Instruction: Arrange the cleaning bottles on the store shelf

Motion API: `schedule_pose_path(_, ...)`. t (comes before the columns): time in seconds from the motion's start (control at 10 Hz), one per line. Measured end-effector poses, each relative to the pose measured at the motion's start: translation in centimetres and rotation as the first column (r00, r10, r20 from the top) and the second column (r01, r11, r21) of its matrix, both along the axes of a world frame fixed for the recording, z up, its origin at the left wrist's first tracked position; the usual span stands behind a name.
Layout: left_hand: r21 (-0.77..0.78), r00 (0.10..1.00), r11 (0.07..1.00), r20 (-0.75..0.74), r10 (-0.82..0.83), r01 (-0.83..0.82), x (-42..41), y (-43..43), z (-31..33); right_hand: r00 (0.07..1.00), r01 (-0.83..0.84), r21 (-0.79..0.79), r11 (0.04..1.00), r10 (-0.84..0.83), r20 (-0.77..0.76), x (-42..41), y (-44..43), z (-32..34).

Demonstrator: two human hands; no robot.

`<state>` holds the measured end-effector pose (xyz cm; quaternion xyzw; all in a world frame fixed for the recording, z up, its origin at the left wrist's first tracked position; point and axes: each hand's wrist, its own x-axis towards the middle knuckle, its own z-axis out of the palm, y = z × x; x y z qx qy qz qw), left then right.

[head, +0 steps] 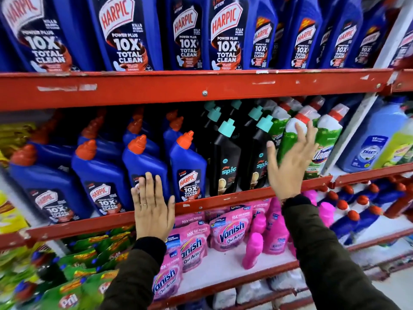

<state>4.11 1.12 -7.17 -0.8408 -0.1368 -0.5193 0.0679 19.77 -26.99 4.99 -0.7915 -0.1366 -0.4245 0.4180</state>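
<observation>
On the middle shelf (223, 201) stand rows of blue Harpic bottles (186, 166) with orange caps, black Spic bottles (224, 162) with teal caps, and green-and-white bottles (328, 135) with red collars. My left hand (152, 209) is spread flat, fingers up, against the lower front of a blue Harpic bottle (143, 162) at the shelf edge. Holding nothing, my right hand (289, 162) is raised with fingers apart in front of the black and green bottles; whether it touches them is unclear.
Large Harpic bottles (125, 34) fill the top shelf above a red rail (201, 86). Pink Vanish pouches (228, 231) and pink bottles (254, 249) sit below. Green Pril pouches (73, 287) lie lower left. A pale blue jug (377, 139) stands right of a white upright (348, 130).
</observation>
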Motion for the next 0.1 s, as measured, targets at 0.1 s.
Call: schedule_pose_path(0.1,-0.026,0.999,0.999,0.015,0.044,-0.043,0.18,-2.77,2.76,0.993,-0.068,-0.102,0.992,0.077,0.086,-1.29,1.39,0.52)
